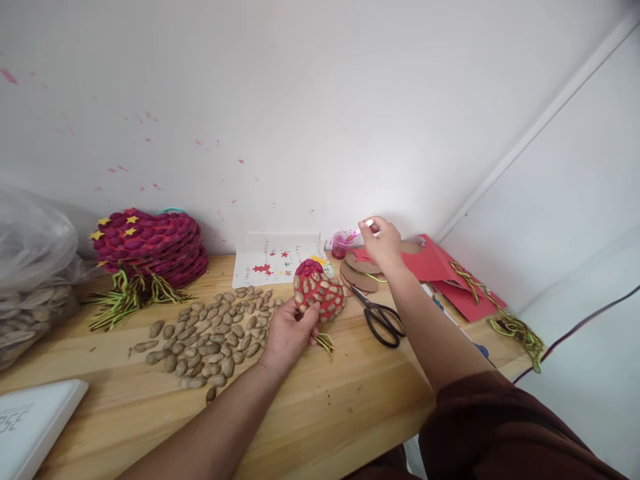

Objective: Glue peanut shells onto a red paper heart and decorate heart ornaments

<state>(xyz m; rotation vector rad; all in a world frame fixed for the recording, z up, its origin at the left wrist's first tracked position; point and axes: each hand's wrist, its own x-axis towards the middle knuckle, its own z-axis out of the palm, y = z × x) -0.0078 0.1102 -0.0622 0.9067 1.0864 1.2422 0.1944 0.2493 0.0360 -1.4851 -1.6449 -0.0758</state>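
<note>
My left hand [293, 330] grips a red cardboard piece covered in peanuts [327, 297], thumb on its front. The peanuts at its top are painted magenta, and green yarn strands [325, 343] hang at its bottom. Pinched in my right hand [383, 241] is a paintbrush [356, 233] with a pale handle, its lower end stained pink. That end reaches into a small clear cup of magenta paint [339, 248] by the wall. Loose peanuts [215, 337] lie spread on the wooden table [320, 413], left of my left hand.
Black-handled scissors [384, 323] lie beside brown cardboard discs [367, 275] and red paper [425, 263]. At left are stacked magenta peanut pieces [150, 237], a plastic bag of peanuts [35, 307] and a white box [43, 420]. A printed sheet [253, 260] leans against the wall; yarn [517, 333] lies right.
</note>
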